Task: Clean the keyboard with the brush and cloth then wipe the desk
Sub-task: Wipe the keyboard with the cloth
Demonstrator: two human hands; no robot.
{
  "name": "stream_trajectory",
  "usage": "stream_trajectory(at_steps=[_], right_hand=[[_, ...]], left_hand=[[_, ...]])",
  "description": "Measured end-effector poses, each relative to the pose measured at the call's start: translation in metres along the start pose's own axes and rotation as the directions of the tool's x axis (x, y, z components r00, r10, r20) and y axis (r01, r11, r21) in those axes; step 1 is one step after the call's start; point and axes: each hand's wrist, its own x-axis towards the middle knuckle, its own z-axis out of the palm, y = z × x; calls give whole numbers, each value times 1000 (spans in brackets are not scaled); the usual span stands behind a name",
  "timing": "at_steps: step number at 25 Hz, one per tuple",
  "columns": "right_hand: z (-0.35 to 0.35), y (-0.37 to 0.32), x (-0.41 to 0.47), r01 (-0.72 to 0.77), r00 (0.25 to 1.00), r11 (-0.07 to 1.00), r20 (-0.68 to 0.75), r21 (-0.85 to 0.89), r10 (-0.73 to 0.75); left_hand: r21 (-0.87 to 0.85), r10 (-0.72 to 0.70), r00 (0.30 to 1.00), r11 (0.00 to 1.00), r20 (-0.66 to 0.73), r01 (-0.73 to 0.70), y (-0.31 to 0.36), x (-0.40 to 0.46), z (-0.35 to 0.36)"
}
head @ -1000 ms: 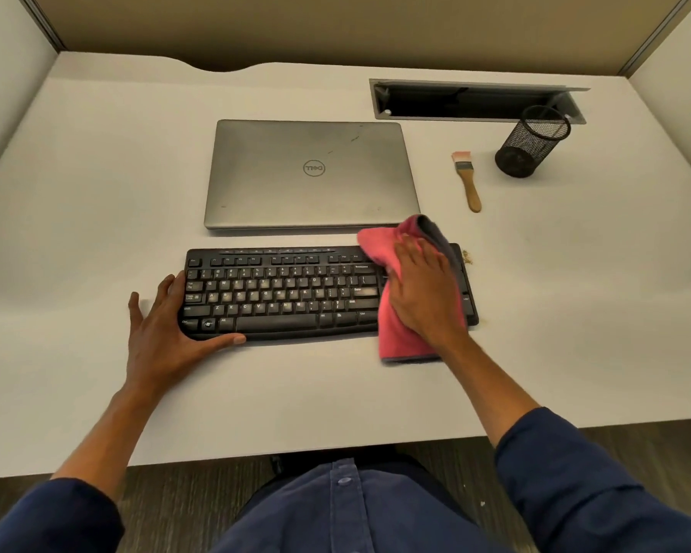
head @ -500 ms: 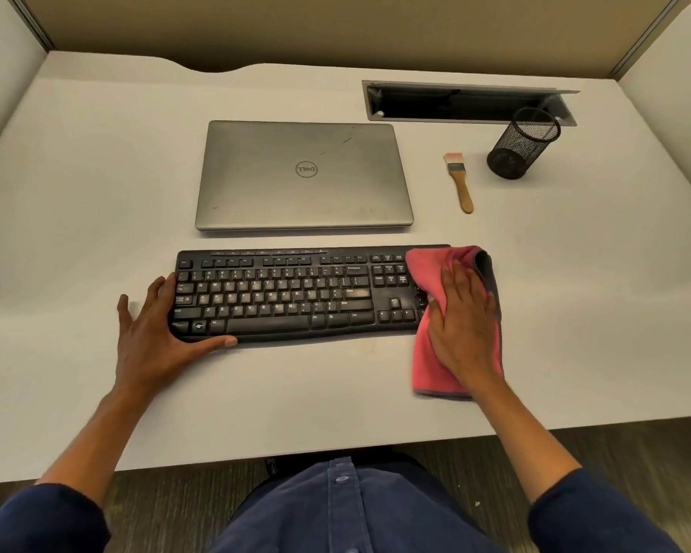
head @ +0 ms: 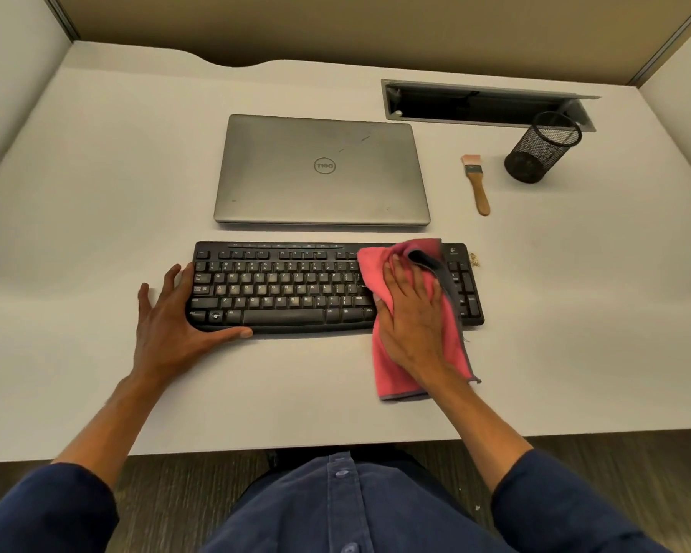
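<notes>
The right hand [head: 411,313] lies flat on a pink cloth [head: 419,353], fingers straight and a little spread, pressing it down onto the right part of the keyboard [head: 296,289]. The cloth has a grey edge; its far end is bunched up over the keys near the top row, and its near end hangs off the keyboard's front edge and lies on the desk [head: 96,233]. The number keys at the far right of the keyboard show past the cloth.

The left hand [head: 172,317] is open and steadies the keyboard's left end: its fingers lie straight along the short side, and the thumb rests along the front edge below the space bar. The keyboard is black and sits square to the person, close to the desk's near edge, with pale dust on several letter keys. A few small crumbs [head: 474,259] lie on the desk just beside its far right corner.

Behind the keyboard, just apart from it, a closed silver laptop [head: 322,171] lies flat. To the right of the laptop a small brush [head: 477,185] with a wooden handle lies on the desk, bristles pointing away. Near it, farther right, stands a black mesh pen cup [head: 539,151], in front of an open cable slot [head: 475,105] set into the desk.
</notes>
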Motion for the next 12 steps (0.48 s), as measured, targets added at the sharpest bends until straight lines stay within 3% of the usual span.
stream_trajectory(at_steps=[12], right_hand=[[26, -110, 59, 173, 976, 983, 122, 56, -179]], left_hand=[[11, 2, 1000, 1000, 2, -3, -11, 4, 3]])
